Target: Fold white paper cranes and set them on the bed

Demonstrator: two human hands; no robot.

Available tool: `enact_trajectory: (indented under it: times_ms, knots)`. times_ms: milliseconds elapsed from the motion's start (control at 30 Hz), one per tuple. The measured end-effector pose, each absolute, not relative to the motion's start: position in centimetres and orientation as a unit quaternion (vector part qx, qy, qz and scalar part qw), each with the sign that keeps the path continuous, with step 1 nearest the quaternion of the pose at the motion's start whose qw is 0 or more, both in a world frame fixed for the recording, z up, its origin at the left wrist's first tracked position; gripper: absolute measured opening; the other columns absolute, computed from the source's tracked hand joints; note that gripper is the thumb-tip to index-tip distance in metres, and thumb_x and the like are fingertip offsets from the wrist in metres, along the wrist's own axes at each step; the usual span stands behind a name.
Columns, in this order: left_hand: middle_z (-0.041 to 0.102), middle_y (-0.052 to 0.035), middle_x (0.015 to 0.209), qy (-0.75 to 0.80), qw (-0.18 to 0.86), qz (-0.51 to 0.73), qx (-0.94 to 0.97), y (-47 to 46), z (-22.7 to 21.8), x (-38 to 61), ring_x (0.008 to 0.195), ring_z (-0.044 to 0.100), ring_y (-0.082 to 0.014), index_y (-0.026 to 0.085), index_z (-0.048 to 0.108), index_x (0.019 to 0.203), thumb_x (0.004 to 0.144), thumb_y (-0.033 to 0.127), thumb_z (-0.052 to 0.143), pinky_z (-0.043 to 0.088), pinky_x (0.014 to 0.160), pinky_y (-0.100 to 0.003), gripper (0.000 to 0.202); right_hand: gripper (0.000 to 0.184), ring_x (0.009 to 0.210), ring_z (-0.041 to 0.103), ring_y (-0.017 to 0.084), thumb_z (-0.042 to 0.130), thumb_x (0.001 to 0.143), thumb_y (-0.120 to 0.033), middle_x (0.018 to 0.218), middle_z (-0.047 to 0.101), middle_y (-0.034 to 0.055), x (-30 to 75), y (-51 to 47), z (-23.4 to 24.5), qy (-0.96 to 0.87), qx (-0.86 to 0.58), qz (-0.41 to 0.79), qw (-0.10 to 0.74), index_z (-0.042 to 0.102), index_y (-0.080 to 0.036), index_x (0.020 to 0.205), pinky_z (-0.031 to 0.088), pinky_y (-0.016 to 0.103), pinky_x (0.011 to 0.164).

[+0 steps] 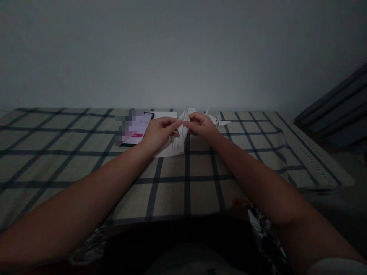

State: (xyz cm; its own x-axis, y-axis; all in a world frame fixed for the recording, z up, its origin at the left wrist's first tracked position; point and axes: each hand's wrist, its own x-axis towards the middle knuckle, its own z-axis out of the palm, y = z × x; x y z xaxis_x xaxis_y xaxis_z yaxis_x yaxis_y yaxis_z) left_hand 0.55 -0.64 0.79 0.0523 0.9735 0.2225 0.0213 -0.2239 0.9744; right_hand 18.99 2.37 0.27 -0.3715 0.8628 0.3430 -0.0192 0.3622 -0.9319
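Observation:
A small folded piece of white paper (184,128), diamond-shaped with a crease down its middle, stands upright between my two hands. My left hand (161,131) pinches its left edge between thumb and fingers. On the opposite edge, my right hand (202,126) grips it the same way, thumb pressed near the centre crease. Below and behind the hands lies a white sheet with print (172,149), partly covered by my left hand. Just beyond my right hand rests a folded white paper figure with pointed ends (222,122), partly hidden by that hand.
A phone or tablet with a lit screen (134,130) lies left of my left hand, part of it blurred out. A checked tablecloth (172,191) covers the table, which meets a plain wall (183,53). Dark slatted panels (338,107) stand beyond the right edge.

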Motion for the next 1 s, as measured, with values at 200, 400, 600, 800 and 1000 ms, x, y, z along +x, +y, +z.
enact_trajectory:
  times_ms: [200, 400, 600, 800, 1000]
  knots:
    - [0.076, -0.0066, 0.086, 0.432, 0.464, 0.539, 0.555, -0.62, 0.68, 0.71, 0.068, 0.068, -0.0147, 0.014, 0.079, 0.091, 0.065, 0.053, 0.088, 0.060, 0.066, -0.028, 0.048, 0.032, 0.071, 0.058, 0.012, 0.077, 0.077, -0.047, 0.079, 0.062, -0.0001, 19.18, 2.63, 0.11, -0.688, -0.304, 0.467, 0.464, 0.064, -0.018, 0.084, 0.053, 0.026, 0.066]
    - [0.076, -0.0050, 0.083, 0.418, 0.462, 0.560, 0.546, -0.56, 0.71, 0.68, 0.068, 0.068, -0.0144, 0.015, 0.077, 0.096, 0.063, 0.046, 0.091, 0.060, 0.065, -0.027, 0.047, 0.034, 0.073, 0.059, 0.013, 0.074, 0.079, -0.049, 0.079, 0.061, 0.0001, 19.15, 2.19, 0.38, -0.697, -0.314, 0.468, 0.444, 0.062, -0.018, 0.084, 0.054, 0.027, 0.068]
    - [0.075, -0.0059, 0.089, 0.412, 0.464, 0.546, 0.562, -0.78, 0.97, 0.71, 0.070, 0.067, -0.0135, 0.016, 0.077, 0.097, 0.070, 0.044, 0.086, 0.060, 0.067, -0.027, 0.041, 0.034, 0.076, 0.060, 0.014, 0.076, 0.078, -0.049, 0.083, 0.065, 0.0016, 19.19, 2.18, 0.38, -0.693, -0.317, 0.463, 0.452, 0.062, -0.019, 0.085, 0.054, 0.029, 0.071]
    - [0.072, -0.0040, 0.087, 0.402, 0.474, 0.540, 0.567, -1.01, 1.12, 0.81, 0.074, 0.067, -0.0147, 0.017, 0.075, 0.112, 0.073, 0.037, 0.081, 0.061, 0.069, -0.029, 0.044, 0.029, 0.074, 0.058, 0.014, 0.073, 0.081, -0.047, 0.080, 0.063, 0.0005, 19.31, 2.22, 0.24, -0.696, -0.343, 0.419, 0.471, 0.061, -0.020, 0.086, 0.051, 0.029, 0.069]
    - [0.072, -0.0022, 0.079, 0.413, 0.444, 0.535, 0.588, -0.87, 1.10, 0.50, 0.069, 0.067, -0.0127, 0.017, 0.076, 0.107, 0.073, 0.034, 0.081, 0.060, 0.072, -0.028, 0.038, 0.026, 0.074, 0.059, 0.014, 0.072, 0.081, -0.044, 0.081, 0.064, 0.0009, 19.30, 2.31, 0.24, -0.698, -0.338, 0.424, 0.467, 0.061, -0.020, 0.086, 0.050, 0.029, 0.069]
